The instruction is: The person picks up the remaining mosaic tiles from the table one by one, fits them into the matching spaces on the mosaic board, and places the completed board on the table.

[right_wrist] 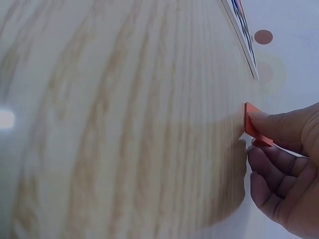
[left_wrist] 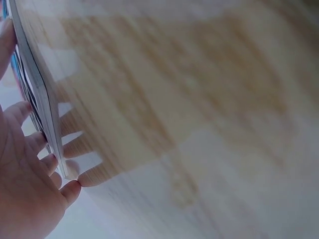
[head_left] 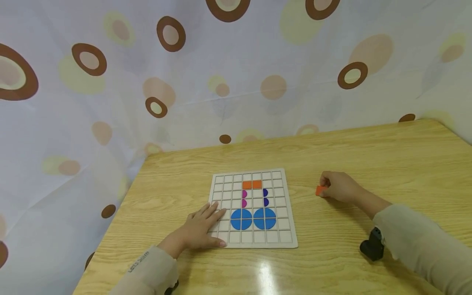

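A white grid board (head_left: 273, 237) lies on the table. Two orange squares (head_left: 252, 184) sit side by side near its top, with two magenta half-circles (head_left: 244, 198) and two dark blue half-circles (head_left: 266, 197) below. Lower down, blue quarter pieces form two blue circles (head_left: 241, 219). My left hand (head_left: 200, 227) rests spread on the board's left edge; in the left wrist view its fingers (left_wrist: 35, 142) lie along that edge. To the right of the board, my right hand (head_left: 339, 186) pinches an orange square tile (right_wrist: 255, 127) between thumb and fingers, close over the table.
The wooden table (head_left: 313, 155) reaches back to a hanging cloth (head_left: 250, 73) with brown and yellow oval prints. A black device (head_left: 373, 246) is at the right sleeve cuff. Light glares off the table's front.
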Demonstrator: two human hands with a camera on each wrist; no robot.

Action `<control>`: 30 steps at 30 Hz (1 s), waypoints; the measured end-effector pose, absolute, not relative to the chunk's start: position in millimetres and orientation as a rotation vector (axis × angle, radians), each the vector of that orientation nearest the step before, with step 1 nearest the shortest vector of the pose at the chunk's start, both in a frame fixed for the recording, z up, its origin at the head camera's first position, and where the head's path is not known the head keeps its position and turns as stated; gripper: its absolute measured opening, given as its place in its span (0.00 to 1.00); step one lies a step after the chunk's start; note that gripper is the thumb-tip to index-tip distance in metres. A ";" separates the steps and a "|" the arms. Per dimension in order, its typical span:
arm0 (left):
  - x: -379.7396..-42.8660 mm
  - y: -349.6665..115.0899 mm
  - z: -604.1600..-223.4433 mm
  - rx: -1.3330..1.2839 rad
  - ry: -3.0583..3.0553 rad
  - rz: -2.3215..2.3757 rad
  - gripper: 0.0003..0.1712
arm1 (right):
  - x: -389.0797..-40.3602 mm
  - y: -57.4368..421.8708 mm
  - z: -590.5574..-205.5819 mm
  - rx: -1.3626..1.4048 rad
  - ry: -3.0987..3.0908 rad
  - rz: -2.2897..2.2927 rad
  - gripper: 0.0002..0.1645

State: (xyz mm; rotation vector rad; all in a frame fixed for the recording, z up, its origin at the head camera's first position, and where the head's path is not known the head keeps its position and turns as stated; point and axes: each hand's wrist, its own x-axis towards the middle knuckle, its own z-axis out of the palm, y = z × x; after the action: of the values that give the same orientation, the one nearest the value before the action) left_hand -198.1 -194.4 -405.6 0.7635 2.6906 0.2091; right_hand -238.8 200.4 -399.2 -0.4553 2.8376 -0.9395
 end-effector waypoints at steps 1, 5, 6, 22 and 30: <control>-198.5 -194.5 -405.6 0.762 2.691 0.208 0.51 | -239.5 200.4 -400.2 -0.460 2.839 -0.949 0.11; -200.0 -195.2 -405.4 0.754 2.691 0.205 0.50 | -241.0 198.0 -401.7 -0.475 2.857 -0.981 0.06; -200.1 -195.3 -405.3 0.753 2.691 0.205 0.50 | -241.1 197.2 -401.8 -0.478 2.864 -0.984 0.05; -199.1 -194.5 -402.6 0.743 2.680 0.229 0.51 | -249.4 159.0 -401.8 -0.470 2.876 -1.198 0.03; -197.6 -193.1 -401.6 0.737 2.673 0.238 0.51 | -256.6 135.9 -403.1 -0.465 2.818 -1.313 0.03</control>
State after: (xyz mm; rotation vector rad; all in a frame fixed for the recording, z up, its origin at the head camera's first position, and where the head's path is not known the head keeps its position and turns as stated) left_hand -197.6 -193.1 -401.6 0.7373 2.6733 0.2376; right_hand -256.6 135.9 -403.1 -0.4654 2.8179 -1.3133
